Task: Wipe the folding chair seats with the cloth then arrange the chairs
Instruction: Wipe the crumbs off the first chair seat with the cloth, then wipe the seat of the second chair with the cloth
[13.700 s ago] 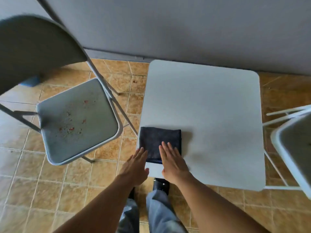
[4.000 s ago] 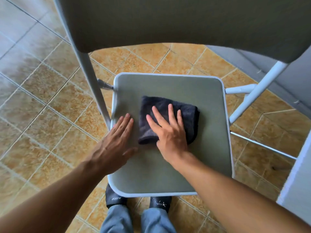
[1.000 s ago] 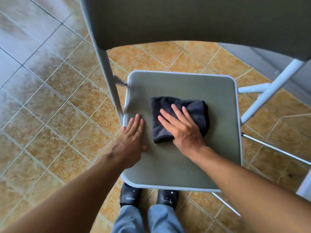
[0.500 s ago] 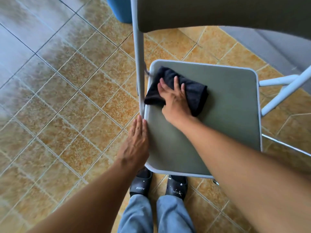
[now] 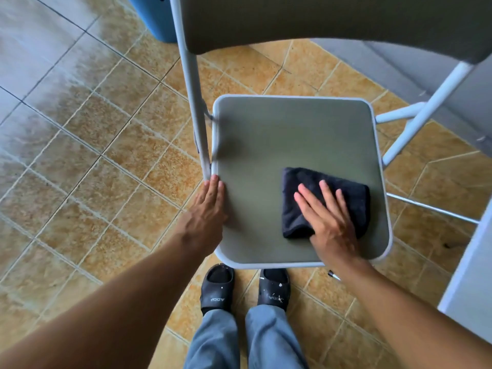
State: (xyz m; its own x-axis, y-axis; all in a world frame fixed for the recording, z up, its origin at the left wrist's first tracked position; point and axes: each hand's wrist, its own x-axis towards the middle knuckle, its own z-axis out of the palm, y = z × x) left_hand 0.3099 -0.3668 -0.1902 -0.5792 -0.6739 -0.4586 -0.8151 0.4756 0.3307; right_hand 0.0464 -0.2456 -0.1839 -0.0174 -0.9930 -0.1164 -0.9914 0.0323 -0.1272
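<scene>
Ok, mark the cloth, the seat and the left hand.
cloth [image 5: 359,203]: head view, right part beside the fingers.
seat [image 5: 287,139]: head view, bare middle.
left hand [image 5: 206,211]: head view, back of the hand.

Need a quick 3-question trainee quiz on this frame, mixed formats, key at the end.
1. True or false: the right hand presses the dark navy folded cloth with straight, spread fingers.
2. Where on the grey padded folding-chair seat does the cloth lie? A) far left corner B) near right part C) hanging off the front edge
3. Fill in: the left hand rests on the seat's ____ edge.
Key: 1 true; 2 B; 3 left.
</scene>
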